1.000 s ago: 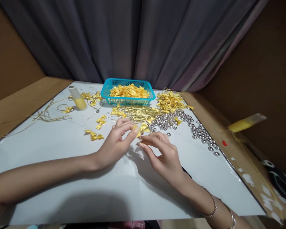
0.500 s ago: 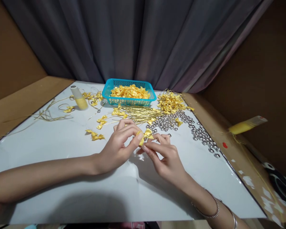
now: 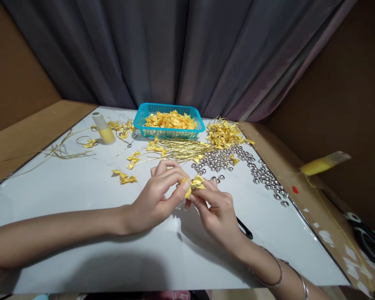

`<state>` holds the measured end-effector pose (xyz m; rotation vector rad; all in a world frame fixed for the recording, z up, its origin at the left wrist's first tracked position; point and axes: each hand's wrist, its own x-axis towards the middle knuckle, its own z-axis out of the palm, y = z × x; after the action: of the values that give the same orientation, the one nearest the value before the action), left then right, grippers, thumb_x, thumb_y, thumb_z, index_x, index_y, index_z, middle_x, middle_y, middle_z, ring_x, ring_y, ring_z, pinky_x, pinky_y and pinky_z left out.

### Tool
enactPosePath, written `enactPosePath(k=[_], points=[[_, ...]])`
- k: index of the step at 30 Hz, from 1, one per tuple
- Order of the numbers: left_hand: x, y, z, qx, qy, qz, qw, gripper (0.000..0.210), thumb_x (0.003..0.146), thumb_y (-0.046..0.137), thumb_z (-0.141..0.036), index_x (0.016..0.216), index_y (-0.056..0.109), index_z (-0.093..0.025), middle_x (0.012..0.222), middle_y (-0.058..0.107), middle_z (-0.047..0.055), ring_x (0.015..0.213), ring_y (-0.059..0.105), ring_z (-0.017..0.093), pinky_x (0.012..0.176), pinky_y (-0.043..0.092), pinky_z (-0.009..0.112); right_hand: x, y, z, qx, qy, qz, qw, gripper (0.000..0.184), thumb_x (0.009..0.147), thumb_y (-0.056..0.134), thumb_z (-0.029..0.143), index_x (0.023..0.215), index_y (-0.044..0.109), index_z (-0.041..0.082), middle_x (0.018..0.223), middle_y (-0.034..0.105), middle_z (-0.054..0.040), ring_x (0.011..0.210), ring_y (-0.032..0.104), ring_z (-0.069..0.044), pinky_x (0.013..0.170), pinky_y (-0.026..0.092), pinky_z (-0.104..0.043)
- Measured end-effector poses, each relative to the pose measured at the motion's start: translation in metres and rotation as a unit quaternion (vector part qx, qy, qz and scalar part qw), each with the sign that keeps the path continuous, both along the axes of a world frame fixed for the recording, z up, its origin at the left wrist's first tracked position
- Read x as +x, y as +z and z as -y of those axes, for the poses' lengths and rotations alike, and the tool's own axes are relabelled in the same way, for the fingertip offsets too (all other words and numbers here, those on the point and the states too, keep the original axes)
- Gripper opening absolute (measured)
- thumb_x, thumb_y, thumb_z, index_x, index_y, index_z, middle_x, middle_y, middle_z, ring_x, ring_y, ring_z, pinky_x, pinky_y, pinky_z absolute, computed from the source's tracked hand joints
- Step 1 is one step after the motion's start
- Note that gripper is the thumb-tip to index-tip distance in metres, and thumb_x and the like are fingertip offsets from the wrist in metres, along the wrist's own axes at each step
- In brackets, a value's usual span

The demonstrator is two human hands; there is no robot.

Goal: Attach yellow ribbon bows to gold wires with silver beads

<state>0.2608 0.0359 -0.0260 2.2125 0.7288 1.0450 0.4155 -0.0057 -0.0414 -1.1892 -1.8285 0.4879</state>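
Yellow bow point(image 3: 197, 182): I held it over the table point(image 3: 81, 198).
Left hand point(image 3: 156, 198): pinched its left side, probably steadying.
Right hand point(image 3: 217, 210): closed on lower edge, likely bracing.
Silver beads point(image 3: 217, 159): lay near, seemingly for reach.

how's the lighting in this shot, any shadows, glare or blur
In the head view, a broad shadow darkens the near part of the white table; in the same head view, silver beads catch bright glints; also in the head view, fine detail looks soft where the left hand and right hand hold a yellow bow.
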Motion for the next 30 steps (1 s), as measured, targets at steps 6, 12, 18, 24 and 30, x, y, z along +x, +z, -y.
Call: enactPosePath(k=[6, 12, 18, 24, 30], points=[[-0.002, 0.001, 0.0, 0.067, 0.014, -0.042, 0.997, 0.027, 0.092, 0.041, -0.016, 0.068, 0.053, -0.018, 0.08, 0.06, 0.003, 0.096, 0.041, 0.02, 0.083, 0.032, 0.035, 0.0, 0.002, 0.002, -0.038, -0.004, 0.006, 0.999, 0.035, 0.09, 0.045, 0.019, 0.057, 0.058, 0.018, 0.056, 0.056, 0.0003, 0.058, 0.049, -0.014, 0.067, 0.035, -0.03], [-0.002, 0.002, -0.005, 0.126, 0.051, -0.092, 0.986, 0.027, 0.092, 0.04, -0.016, 0.068, 0.054, -0.018, 0.08, 0.062, 0.004, 0.096, 0.042, 0.022, 0.081, 0.029, 0.037, 0.0, 0.002, 0.0, -0.018, 0.022, 0.04, 0.999, 0.029, 0.089, 0.041, 0.013, 0.064, 0.053, 0.019, 0.063, 0.059, -0.0001, 0.064, 0.053, -0.015, 0.068, 0.034, -0.029], [-0.002, 0.002, -0.006, 0.128, 0.06, -0.09, 0.986, 0.024, 0.092, 0.04, -0.018, 0.072, 0.054, -0.018, 0.08, 0.062, 0.004, 0.096, 0.042, 0.022, 0.083, 0.029, 0.038, -0.002, -0.008, -0.003, 0.071, 0.025, 0.083, 0.994, 0.025, 0.089, 0.035, 0.008, 0.067, 0.045, 0.018, 0.062, 0.052, -0.0011, 0.058, 0.045, -0.015, 0.061, 0.031, -0.028], [-0.002, 0.004, -0.009, 0.061, 0.049, -0.065, 0.995, 0.02, 0.092, 0.041, -0.018, 0.075, 0.051, -0.018, 0.081, 0.059, 0.004, 0.097, 0.042, 0.02, 0.086, 0.032, 0.035, -0.003, -0.006, -0.001, 0.09, 0.047, 0.08, 0.992, 0.022, 0.094, 0.038, 0.015, 0.074, 0.048, 0.018, 0.064, 0.053, -0.0002, 0.058, 0.043, -0.014, 0.061, 0.032, -0.027], [-0.002, 0.002, -0.01, 0.046, 0.042, -0.055, 0.997, 0.019, 0.092, 0.04, -0.019, 0.076, 0.05, -0.018, 0.082, 0.058, 0.004, 0.097, 0.041, 0.02, 0.088, 0.033, 0.036, 0.0, -0.007, -0.002, 0.111, 0.061, 0.099, 0.987, 0.021, 0.095, 0.038, 0.017, 0.079, 0.052, 0.017, 0.063, 0.054, -0.0011, 0.057, 0.042, -0.015, 0.059, 0.032, -0.028]])
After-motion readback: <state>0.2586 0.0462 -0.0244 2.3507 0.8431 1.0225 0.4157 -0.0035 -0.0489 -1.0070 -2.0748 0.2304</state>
